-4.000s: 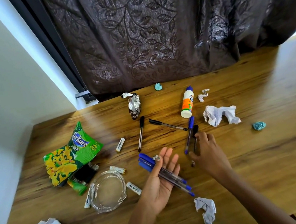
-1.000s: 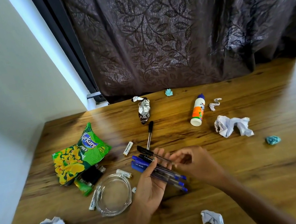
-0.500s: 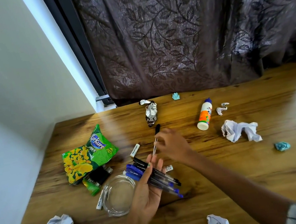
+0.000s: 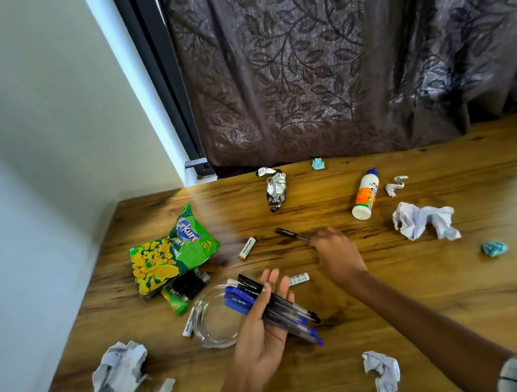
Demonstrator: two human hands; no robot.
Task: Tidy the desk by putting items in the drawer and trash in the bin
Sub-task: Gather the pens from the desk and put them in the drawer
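The left hand [image 4: 264, 327] lies palm up above the wooden desk [image 4: 468, 291], its fingers nearly straight and only slightly curved, cradling a bundle of pens [image 4: 269, 307] that lies across the palm and fingers; the caps, three blue and one black as far as the overlap lets me count, point away to the left, over a clear glass dish [image 4: 210, 325] standing on the desk beneath. The right hand [image 4: 337, 254] reaches forward with its fingers closed round the near end of a black pen [image 4: 291, 234], whose capped end points up and left; whether that end touches the wood I cannot tell. Elsewhere on the desk: three white batteries, one [image 4: 247, 248] just left of the black pen, one [image 4: 188, 323] against the dish's left rim, one [image 4: 298, 279] just beside the left fingertips. A green snack bag [image 4: 171, 250] lies at the left, overlapping a small green-and-black pack [image 4: 185, 290]. A glue bottle [image 4: 365, 194] lies on its side toward the back right, and a crumpled foil wrapper [image 4: 275, 188] near the curtain [image 4: 345, 46]. Three large crumpled white papers lie well apart: right [image 4: 422, 220], near left [image 4: 119, 372] and near centre [image 4: 384, 379]. A smaller white scrap [image 4: 396, 185] sits beside the glue bottle, another [image 4: 165, 387] by the left paper. Two small teal wads lie at the back [image 4: 317, 163] and far right [image 4: 494, 248].
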